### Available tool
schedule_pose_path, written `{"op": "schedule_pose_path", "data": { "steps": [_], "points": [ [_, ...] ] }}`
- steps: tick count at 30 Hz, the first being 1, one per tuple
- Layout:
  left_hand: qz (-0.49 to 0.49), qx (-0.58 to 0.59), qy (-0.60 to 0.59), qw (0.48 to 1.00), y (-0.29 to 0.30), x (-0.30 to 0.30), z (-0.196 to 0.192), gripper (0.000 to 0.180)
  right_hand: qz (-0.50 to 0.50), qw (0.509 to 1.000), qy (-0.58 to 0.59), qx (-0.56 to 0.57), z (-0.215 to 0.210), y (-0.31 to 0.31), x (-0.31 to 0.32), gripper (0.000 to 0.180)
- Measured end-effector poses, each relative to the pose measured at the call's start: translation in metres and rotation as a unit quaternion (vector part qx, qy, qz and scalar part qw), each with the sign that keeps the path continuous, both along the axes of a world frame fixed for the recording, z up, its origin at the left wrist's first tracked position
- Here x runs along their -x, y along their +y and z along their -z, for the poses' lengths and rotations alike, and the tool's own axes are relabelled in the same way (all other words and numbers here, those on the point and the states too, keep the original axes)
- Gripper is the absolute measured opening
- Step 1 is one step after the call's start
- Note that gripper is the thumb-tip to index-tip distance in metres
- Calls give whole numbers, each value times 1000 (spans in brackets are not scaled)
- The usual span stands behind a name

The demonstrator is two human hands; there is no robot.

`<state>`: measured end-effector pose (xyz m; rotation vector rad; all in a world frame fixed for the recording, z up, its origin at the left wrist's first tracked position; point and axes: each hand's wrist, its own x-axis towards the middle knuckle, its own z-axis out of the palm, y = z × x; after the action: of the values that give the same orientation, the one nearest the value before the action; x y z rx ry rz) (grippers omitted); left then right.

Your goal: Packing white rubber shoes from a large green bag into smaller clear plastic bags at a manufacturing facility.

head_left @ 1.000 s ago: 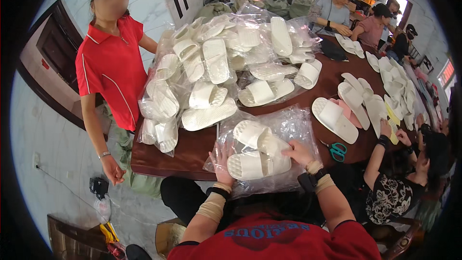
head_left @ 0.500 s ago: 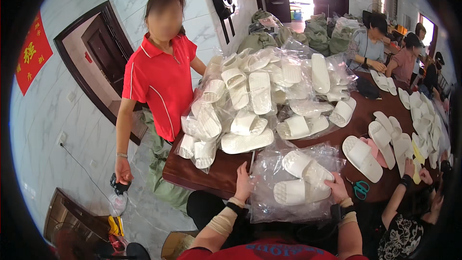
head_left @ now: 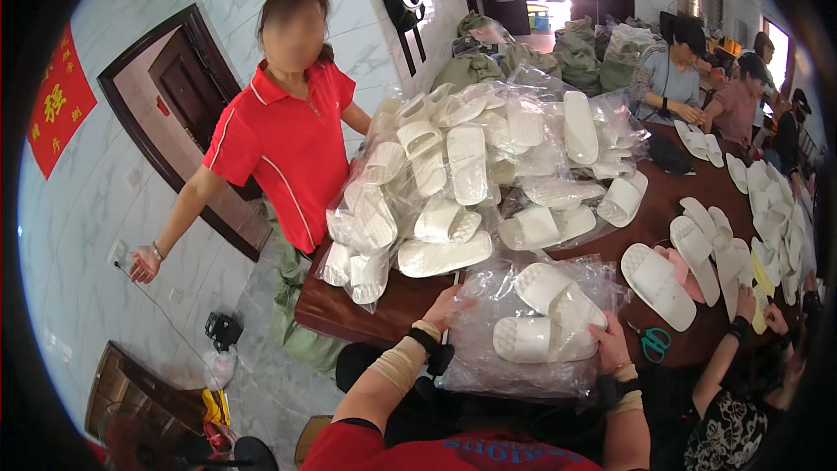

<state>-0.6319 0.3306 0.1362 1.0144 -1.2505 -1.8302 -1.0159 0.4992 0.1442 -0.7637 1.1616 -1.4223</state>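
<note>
In the head view, the person's left hand [head_left: 446,303] rests with fingers spread flat on the left edge of a clear plastic bag [head_left: 532,331] lying at the near edge of the brown table [head_left: 366,310], while the right hand [head_left: 609,342] curls over the right end of a white slipper [head_left: 540,340] inside that bag, fingers wrapped narrowly round its sole through the film. A second white slipper [head_left: 551,292] lies just beyond it in the same bag, the two touching. To do this well, the left palm should keep pinning the loose film so it does not slide, and the right hand should hold the sole firmly rather than pinching only plastic, since the film looks slippery and crinkled. The nearer slipper's long axis runs left to right, almost along the table's near edge; its rounded end lies left, but I cannot tell which end is the toe. The farther one tilts from far-left to near-right. Beyond, a heap of bagged slippers [head_left: 471,183] fills the table's middle, green-handled scissors [head_left: 652,344] lie just right of the bag, and a person in a red shirt [head_left: 283,153] stands at the far left.
</note>
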Motion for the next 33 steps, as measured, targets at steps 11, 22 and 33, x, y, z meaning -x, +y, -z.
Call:
{"op": "schedule_pose_path", "data": {
  "steps": [11, 22, 33],
  "points": [
    [-101, 38, -71, 992, -34, 15, 22, 53, -81, 990, 115, -19, -17, -26, 24, 33],
    [-94, -70, 29, 993, 7, -11, -11, 50, -86, 976, 195, -35, 8, -34, 36, 41],
    [18, 520, -487, 702, 77, 25, -51, 61, -81, 977, 195, -13, 8, -38, 31, 41]
  ]
}}
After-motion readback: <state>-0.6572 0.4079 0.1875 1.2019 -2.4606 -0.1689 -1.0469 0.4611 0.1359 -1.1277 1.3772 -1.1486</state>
